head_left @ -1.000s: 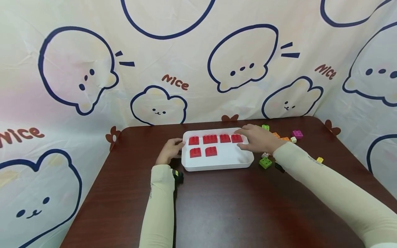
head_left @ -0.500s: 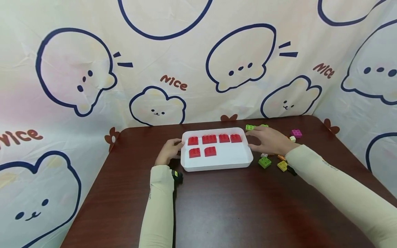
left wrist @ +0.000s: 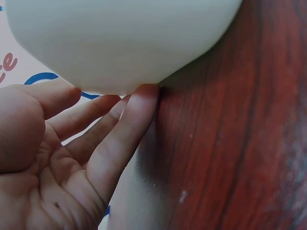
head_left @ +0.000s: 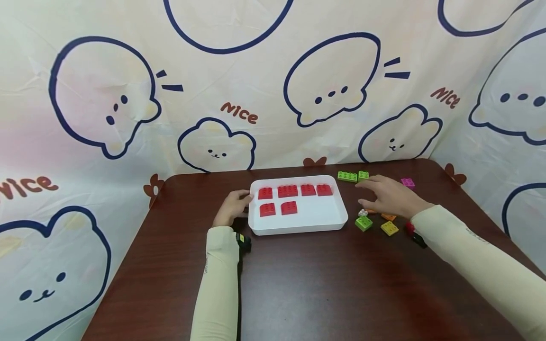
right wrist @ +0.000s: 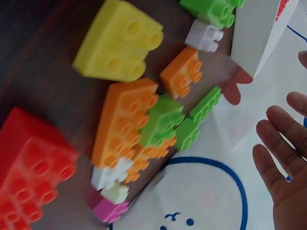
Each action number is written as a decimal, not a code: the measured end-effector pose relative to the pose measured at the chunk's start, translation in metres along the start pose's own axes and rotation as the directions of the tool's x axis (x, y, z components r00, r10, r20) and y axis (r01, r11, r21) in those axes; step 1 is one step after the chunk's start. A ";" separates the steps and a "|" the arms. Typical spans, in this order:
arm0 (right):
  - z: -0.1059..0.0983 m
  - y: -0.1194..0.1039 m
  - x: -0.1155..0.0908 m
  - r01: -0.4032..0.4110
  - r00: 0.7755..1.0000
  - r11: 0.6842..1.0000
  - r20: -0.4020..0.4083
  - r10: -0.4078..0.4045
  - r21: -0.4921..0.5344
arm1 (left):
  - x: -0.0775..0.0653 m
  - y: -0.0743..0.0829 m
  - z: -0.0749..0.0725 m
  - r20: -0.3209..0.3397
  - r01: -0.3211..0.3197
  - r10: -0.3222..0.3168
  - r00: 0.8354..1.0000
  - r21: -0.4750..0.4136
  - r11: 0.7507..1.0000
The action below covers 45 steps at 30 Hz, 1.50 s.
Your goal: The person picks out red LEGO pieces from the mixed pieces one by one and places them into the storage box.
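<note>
A white tray [head_left: 317, 215] carries several red building bricks [head_left: 288, 191], lined up in an upper row and a shorter lower row. At the tray's left end is my left hand [head_left: 231, 208]; in the left wrist view its fairly straight fingers touch the tray wall [left wrist: 120, 48]. My right hand [head_left: 392, 195] hovers right of the tray over loose bricks, fingers spread, with nothing held. The right wrist view shows a yellow brick [right wrist: 120, 43], an orange brick [right wrist: 124, 122], a large red brick [right wrist: 33, 177] and green bricks [right wrist: 165, 120] beside that hand.
Two light green bricks [head_left: 347, 176] lie behind the tray's right corner. A green brick [head_left: 363, 223] sits close to the tray's right end. Further right lies a magenta brick [head_left: 408, 183]. A patterned cloth [head_left: 273, 85] hangs behind the brown table [head_left: 294, 284].
My right hand has moved right, from the tray's upper right red brick to above the loose bricks, uncovering two light green ones. The left hand and the tray have stayed in place.
</note>
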State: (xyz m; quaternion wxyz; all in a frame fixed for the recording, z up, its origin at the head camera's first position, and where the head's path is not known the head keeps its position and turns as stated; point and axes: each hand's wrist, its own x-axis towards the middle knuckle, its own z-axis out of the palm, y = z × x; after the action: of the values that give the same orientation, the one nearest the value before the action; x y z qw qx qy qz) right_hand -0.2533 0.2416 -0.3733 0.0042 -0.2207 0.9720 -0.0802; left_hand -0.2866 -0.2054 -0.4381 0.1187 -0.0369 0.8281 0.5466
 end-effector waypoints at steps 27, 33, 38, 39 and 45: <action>0.013 0.058 -0.058 -0.116 0.993 0.993 0.018 0.116 0.006 | 0.000 0.000 0.000 -0.011 0.024 -0.024 1.000 -0.002 1.000; 0.018 0.068 -0.072 -0.122 0.992 0.992 0.033 0.122 -0.002 | -0.002 0.000 -0.001 -0.001 0.016 -0.016 1.000 0.005 1.000; 0.023 0.074 -0.081 -0.131 0.991 0.991 0.043 0.130 0.014 | -0.001 0.000 -0.002 -0.001 0.010 -0.010 1.000 0.001 1.000; 0.023 0.075 -0.082 -0.129 0.991 0.992 0.043 0.128 0.014 | -0.001 0.000 -0.002 0.000 0.009 -0.009 1.000 0.002 1.000; 0.031 0.080 -0.091 -0.094 0.995 0.996 0.039 0.094 -0.001 | -0.001 0.001 -0.001 0.008 0.016 -0.016 1.000 -0.008 1.000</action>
State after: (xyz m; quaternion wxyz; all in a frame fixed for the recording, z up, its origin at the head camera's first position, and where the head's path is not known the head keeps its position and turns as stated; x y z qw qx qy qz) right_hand -0.2046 0.3473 -0.4189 0.0268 -0.1760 0.9811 -0.0761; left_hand -0.2863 -0.2062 -0.4365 0.1262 -0.0417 0.8252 0.5490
